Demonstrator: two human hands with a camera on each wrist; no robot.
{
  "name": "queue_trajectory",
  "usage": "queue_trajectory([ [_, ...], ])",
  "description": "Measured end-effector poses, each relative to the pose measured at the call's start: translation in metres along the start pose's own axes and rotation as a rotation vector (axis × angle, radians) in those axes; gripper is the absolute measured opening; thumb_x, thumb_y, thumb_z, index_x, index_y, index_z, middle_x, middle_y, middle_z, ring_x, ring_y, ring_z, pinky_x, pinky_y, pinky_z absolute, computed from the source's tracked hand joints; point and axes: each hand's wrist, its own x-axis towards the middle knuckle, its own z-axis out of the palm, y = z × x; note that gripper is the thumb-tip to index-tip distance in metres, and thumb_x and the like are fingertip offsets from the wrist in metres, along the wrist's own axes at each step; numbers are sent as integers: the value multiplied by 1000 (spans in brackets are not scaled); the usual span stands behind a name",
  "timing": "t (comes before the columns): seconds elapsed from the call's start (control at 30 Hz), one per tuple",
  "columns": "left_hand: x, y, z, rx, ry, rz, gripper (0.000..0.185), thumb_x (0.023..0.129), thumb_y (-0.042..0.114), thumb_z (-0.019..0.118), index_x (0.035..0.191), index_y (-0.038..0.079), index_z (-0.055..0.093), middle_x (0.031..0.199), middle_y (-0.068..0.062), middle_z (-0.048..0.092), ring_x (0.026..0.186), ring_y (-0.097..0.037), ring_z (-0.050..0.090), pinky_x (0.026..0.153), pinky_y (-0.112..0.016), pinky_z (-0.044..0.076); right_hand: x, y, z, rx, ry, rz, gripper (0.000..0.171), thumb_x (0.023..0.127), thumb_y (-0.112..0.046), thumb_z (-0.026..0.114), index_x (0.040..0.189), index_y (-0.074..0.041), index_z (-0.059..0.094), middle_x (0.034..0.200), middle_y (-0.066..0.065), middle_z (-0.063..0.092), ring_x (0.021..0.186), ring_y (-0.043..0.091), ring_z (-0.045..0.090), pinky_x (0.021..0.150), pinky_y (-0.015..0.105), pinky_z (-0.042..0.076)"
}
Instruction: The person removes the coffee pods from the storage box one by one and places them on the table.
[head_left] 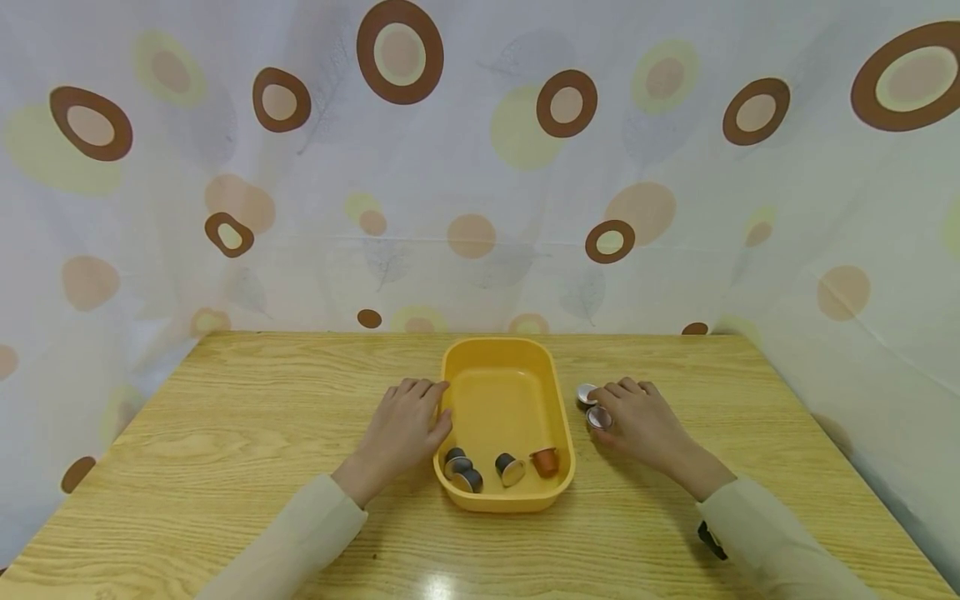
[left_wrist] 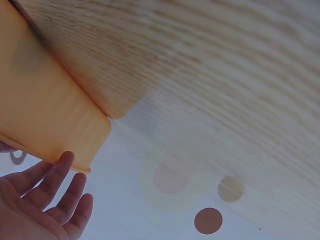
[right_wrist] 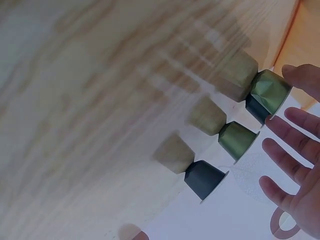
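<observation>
A yellow tray (head_left: 501, 392) stands mid-table with several coffee capsules at its near end: three dark ones (head_left: 459, 465) and an orange one (head_left: 545, 461). My left hand (head_left: 438, 408) lies flat against the tray's left wall, and its straight fingers (left_wrist: 64, 172) touch the tray rim (left_wrist: 60, 125). My right hand (head_left: 603, 408) rests on the table right of the tray, over loose capsules (head_left: 586, 393). In the right wrist view, two green capsules (right_wrist: 270, 92) and a dark one (right_wrist: 206, 179) stand in a row. My spread right fingers (right_wrist: 287, 147) are just beside them, and one finger touches the top green capsule.
The wooden table (head_left: 262, 417) reaches to a curtain (head_left: 480, 167) with brown and beige circles at the back and sides. Bare wood lies left of the tray and on the near side of it.
</observation>
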Motion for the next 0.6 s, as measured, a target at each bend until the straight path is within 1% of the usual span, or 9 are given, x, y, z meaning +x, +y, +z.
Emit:
queue_trajectory([
  [0.17, 0, 0, -1, -6, -6, -3, 37, 89, 29, 52, 118, 8, 59, 107, -5, 64, 101, -24, 57, 86, -40, 46, 2, 0, -3, 7, 14, 1, 36, 69, -28, 76, 99, -10, 64, 93, 3, 65, 87, 22, 55, 76, 43, 44],
  [0.43, 0, 0, 0, 5, -6, -6, 37, 89, 29, 52, 118, 8, 59, 107, -5, 64, 101, -24, 57, 86, -40, 46, 8, -2, -13, 28, -9, 5, 33, 77, -30, 69, 103, -10, 64, 99, 4, 64, 90, 23, 54, 79, 45, 44],
  [0.6, 0, 0, 1, 10, -1, -5, 37, 89, 29, 52, 119, 8, 59, 107, -5, 64, 101, -24, 57, 86, -39, 46, 12, -6, -18, 36, -3, -6, 31, 78, -29, 69, 102, -11, 64, 99, 3, 63, 91, 23, 54, 79, 45, 44],
])
